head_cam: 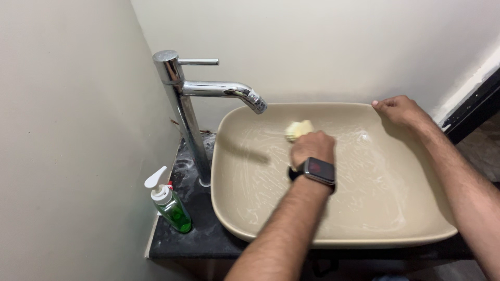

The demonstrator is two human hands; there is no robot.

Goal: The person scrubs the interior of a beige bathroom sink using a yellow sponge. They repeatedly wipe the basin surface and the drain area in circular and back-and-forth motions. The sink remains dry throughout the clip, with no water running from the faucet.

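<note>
My left hand [311,148] is closed on a pale yellow sponge [298,128] and presses it against the inside of a beige rectangular basin [229,208]. A dark smartwatch [319,170] sits on that wrist. Soapy streaks cover the bowl's wet inner surface. My right hand [400,110] rests on the basin's far right rim, fingers curled over the edge.
A tall chrome tap [183,104] stands left of the basin, its spout [255,101] reaching over the bowl. A green soap pump bottle [170,204] stands on the dark stone counter [208,237]. Walls close in at the left and back.
</note>
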